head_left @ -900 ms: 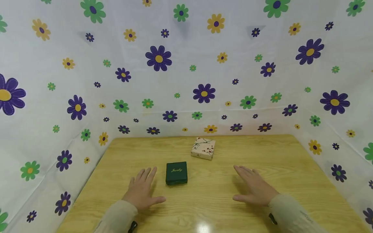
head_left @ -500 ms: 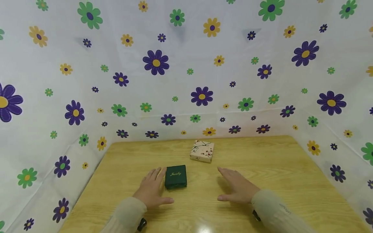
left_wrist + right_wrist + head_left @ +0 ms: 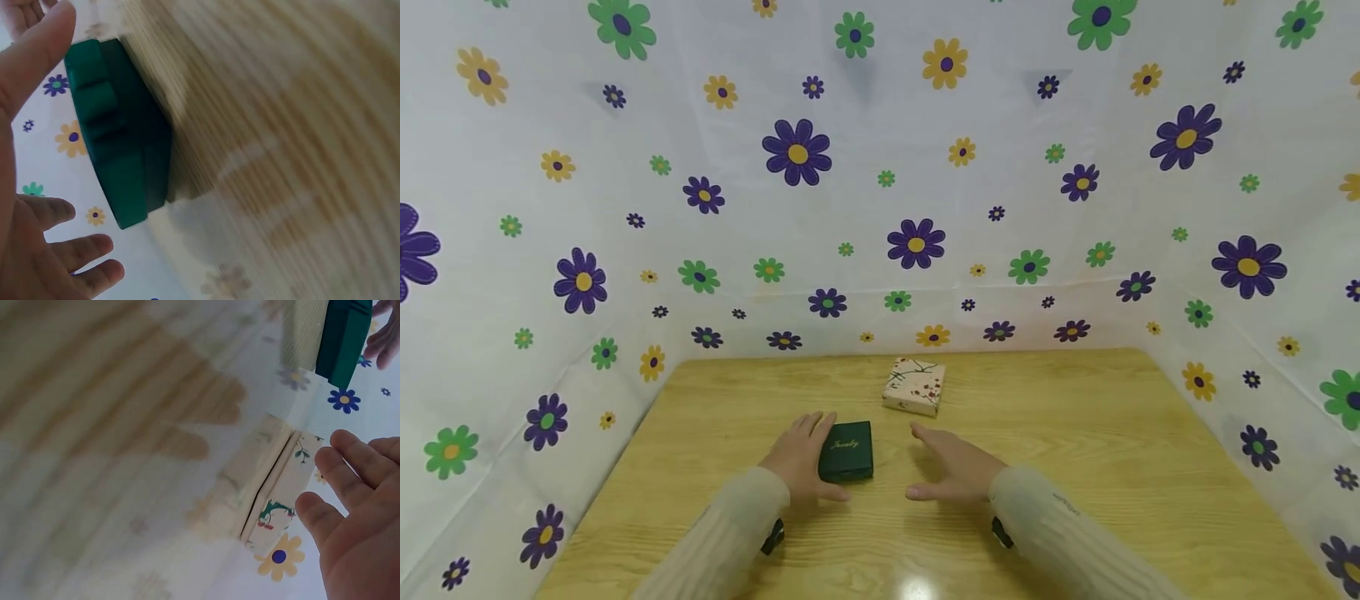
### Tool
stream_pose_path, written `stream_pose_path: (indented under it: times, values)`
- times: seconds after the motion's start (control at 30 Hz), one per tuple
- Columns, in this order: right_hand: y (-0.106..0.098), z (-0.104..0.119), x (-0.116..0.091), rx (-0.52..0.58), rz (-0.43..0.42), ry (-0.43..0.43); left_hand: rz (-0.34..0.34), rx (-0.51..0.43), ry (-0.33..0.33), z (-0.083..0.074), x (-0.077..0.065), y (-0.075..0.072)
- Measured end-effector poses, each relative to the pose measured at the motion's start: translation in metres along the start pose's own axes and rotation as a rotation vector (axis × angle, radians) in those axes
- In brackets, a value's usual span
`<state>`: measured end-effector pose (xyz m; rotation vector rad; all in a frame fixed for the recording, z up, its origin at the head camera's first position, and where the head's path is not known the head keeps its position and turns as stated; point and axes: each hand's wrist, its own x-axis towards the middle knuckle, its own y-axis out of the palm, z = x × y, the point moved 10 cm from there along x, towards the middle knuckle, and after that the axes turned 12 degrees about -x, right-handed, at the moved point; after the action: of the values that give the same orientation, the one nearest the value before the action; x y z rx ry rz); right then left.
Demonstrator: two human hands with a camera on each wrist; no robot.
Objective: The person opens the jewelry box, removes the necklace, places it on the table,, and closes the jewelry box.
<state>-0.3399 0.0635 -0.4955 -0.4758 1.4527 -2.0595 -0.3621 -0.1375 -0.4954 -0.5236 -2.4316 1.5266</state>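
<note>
A dark green jewelry box [image 3: 847, 452] with gold lettering on its lid lies on the table, lid down flat. My left hand [image 3: 801, 458] is right at the box's left side, thumb along the near edge and fingers stretched past its far left corner. In the left wrist view the green box [image 3: 119, 137] shows its front tab between the thumb and the spread fingers. My right hand [image 3: 958, 468] is held to the right of the box, apart from it, fingers straight and thumb spread. Its fingers [image 3: 350, 481] overlap the cream floral box [image 3: 275, 494] in the right wrist view.
Behind the green box, toward the table's back, sits a cream square box [image 3: 914, 387] with a red flower and branch print. The wood-grain table [image 3: 1075, 417] is enclosed at the back and sides by a white flowered cloth [image 3: 880, 217].
Both hands have moved inward toward the green box. The left hand has come up to its left side, while the right hand has travelled left. Both boxes stay in place.
</note>
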Motion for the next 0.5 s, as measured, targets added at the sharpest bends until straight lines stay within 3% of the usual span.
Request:
stream_pose_path:
  times: [0.2,0.5]
  values:
    - [0.002,0.004,0.012,0.022,0.035,0.019,0.051,-0.002,0.009,0.009,0.007,0.002]
    - [0.01,0.008,0.026,0.138,0.082,0.058,0.084,-0.056,-0.029,0.014,0.008,0.008]
